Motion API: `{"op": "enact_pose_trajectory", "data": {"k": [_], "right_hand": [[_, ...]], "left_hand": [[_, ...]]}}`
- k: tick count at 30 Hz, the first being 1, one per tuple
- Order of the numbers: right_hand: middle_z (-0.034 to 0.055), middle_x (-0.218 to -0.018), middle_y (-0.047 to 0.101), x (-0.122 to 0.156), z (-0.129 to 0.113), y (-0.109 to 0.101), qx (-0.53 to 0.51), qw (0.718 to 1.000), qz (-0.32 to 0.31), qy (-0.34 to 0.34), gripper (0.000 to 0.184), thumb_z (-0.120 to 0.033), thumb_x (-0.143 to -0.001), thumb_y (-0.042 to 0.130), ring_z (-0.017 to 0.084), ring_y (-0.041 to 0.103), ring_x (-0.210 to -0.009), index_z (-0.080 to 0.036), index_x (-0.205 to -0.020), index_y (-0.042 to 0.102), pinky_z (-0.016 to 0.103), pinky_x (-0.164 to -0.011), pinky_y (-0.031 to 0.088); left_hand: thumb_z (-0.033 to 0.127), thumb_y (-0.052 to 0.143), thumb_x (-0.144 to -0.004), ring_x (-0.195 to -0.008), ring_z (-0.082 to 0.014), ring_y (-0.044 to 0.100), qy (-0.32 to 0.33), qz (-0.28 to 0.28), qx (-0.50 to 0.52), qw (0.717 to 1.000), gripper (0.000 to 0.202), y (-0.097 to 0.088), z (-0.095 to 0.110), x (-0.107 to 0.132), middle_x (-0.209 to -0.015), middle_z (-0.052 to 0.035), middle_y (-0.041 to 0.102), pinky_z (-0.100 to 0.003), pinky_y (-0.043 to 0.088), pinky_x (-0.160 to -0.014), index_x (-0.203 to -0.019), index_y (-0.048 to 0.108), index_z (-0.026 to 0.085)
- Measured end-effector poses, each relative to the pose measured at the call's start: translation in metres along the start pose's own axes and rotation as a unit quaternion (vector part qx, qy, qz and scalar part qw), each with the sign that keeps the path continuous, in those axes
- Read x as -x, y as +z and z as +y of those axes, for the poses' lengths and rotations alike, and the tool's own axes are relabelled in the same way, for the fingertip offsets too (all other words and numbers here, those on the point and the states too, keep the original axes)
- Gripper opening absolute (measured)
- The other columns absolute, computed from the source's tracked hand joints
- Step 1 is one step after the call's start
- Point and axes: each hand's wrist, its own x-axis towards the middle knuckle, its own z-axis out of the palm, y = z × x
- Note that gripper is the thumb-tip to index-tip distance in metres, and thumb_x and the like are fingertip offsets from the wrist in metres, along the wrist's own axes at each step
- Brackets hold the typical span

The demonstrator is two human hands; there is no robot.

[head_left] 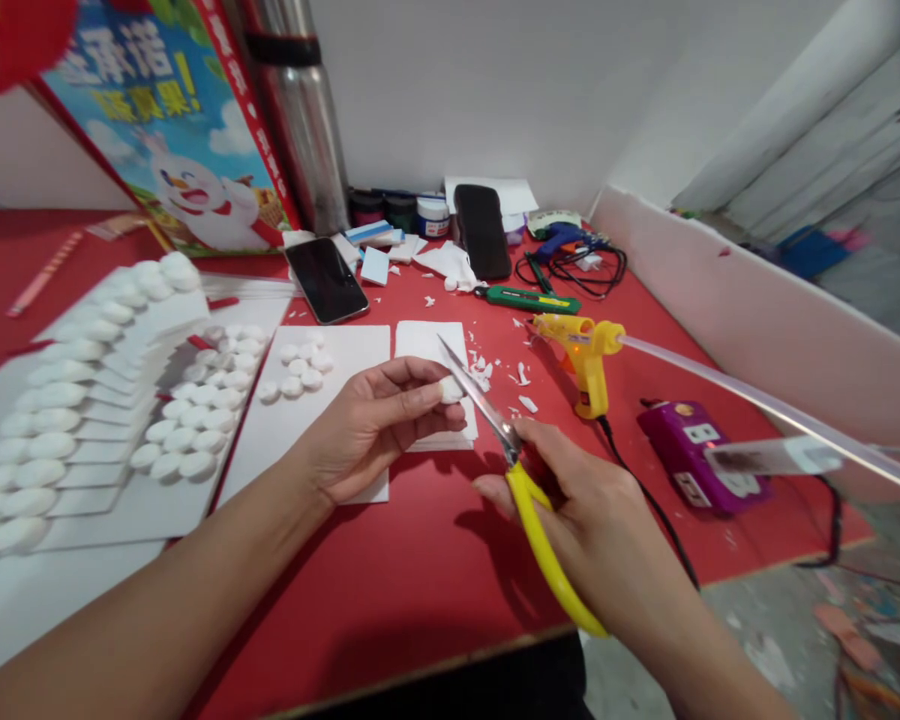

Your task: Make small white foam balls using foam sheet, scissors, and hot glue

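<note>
Between the thumb and fingers of my left hand is a small white foam-like piece. My right hand grips yellow-handled scissors, whose metal blades look closed together and lie against or just beside the white piece. Beneath my left hand are a stack of white cards and a white sheet bearing several round white pieces. White scraps are scattered near the blades.
At left, rows of round white pieces sit on layered cards. A yellow glue gun with a long clear stick stands at right, near a purple power box. Phones, a green cutter and a steel flask are behind.
</note>
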Motion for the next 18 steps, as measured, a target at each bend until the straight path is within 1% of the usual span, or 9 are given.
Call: {"op": "enact_pose_trajectory", "data": {"k": [2, 3, 5, 8, 12, 16, 18], "right_hand": [[-0.0008, -0.068, 0.067, -0.001, 0.000, -0.005, -0.033, 0.997, -0.024, 0.066, 0.036, -0.050, -0.097, 0.065, 0.016, 0.061, -0.052, -0.018, -0.113, 0.063, 0.026, -0.050, 0.047], [-0.0021, -0.066, 0.064, -0.002, 0.000, -0.007, -0.044, 0.995, -0.026, 0.086, 0.035, -0.051, -0.097, 0.064, 0.015, 0.058, -0.050, -0.019, -0.112, 0.062, 0.025, -0.048, 0.045], [-0.0018, -0.068, 0.063, -0.004, 0.000, -0.011, -0.054, 0.993, -0.017, 0.100, 0.036, -0.052, -0.098, 0.062, 0.014, 0.057, -0.051, -0.020, -0.113, 0.060, 0.025, -0.048, 0.044], [-0.0001, -0.075, 0.063, -0.006, 0.001, -0.015, -0.045, 0.995, 0.000, 0.087, 0.039, -0.054, -0.098, 0.061, 0.015, 0.058, -0.057, -0.020, -0.117, 0.058, 0.025, -0.052, 0.046], [0.0026, -0.083, 0.065, -0.006, 0.003, -0.016, -0.013, 0.998, 0.012, 0.054, 0.047, -0.059, -0.095, 0.062, 0.017, 0.060, -0.063, -0.020, -0.121, 0.057, 0.028, -0.057, 0.049], [0.0089, -0.095, 0.069, -0.004, 0.008, -0.013, 0.020, 0.999, 0.006, 0.028, 0.060, -0.066, -0.093, 0.062, 0.022, 0.067, -0.075, -0.017, -0.127, 0.055, 0.033, -0.066, 0.053], [0.0124, -0.102, 0.069, -0.004, 0.010, -0.011, 0.033, 0.999, 0.001, 0.015, 0.066, -0.068, -0.092, 0.063, 0.026, 0.069, -0.083, -0.015, -0.130, 0.053, 0.036, -0.072, 0.055]], "left_hand": [[0.009, 0.087, -0.075, -0.075, -0.0157, 0.076, -0.002, -0.002, 0.003, 1.000, 0.018, 0.000, 0.001, 0.001, -0.084, -0.0034, 0.076, -0.028, 0.063, -0.079, -0.089, 0.076, 0.013], [0.008, 0.086, -0.076, -0.076, -0.0154, 0.076, -0.004, -0.004, 0.003, 1.000, 0.018, 0.000, 0.002, 0.001, -0.087, -0.0039, 0.077, -0.027, 0.063, -0.079, -0.090, 0.076, 0.013], [0.008, 0.084, -0.077, -0.077, -0.0143, 0.076, -0.011, -0.008, 0.003, 1.000, 0.017, -0.001, 0.003, 0.002, -0.092, -0.0052, 0.077, -0.026, 0.063, -0.079, -0.091, 0.076, 0.013], [0.008, 0.082, -0.079, -0.075, -0.0119, 0.074, -0.014, -0.012, 0.012, 1.000, 0.016, -0.003, 0.003, 0.001, -0.094, -0.0056, 0.076, -0.024, 0.062, -0.079, -0.092, 0.076, 0.014], [0.010, 0.083, -0.079, -0.073, -0.0106, 0.072, -0.015, 0.003, 0.022, 1.000, 0.016, -0.004, 0.004, 0.000, -0.088, -0.0050, 0.075, -0.022, 0.062, -0.077, -0.094, 0.078, 0.014], [0.007, 0.083, -0.078, -0.076, -0.0107, 0.074, -0.024, -0.001, 0.030, 0.999, 0.022, -0.006, 0.003, -0.001, -0.088, -0.0046, 0.075, -0.023, 0.062, -0.082, -0.099, 0.080, 0.014], [0.004, 0.083, -0.077, -0.075, -0.0099, 0.073, -0.027, -0.008, 0.033, 0.999, 0.025, -0.007, 0.002, -0.001, -0.088, -0.0042, 0.076, -0.021, 0.062, -0.082, -0.099, 0.081, 0.014]]}}
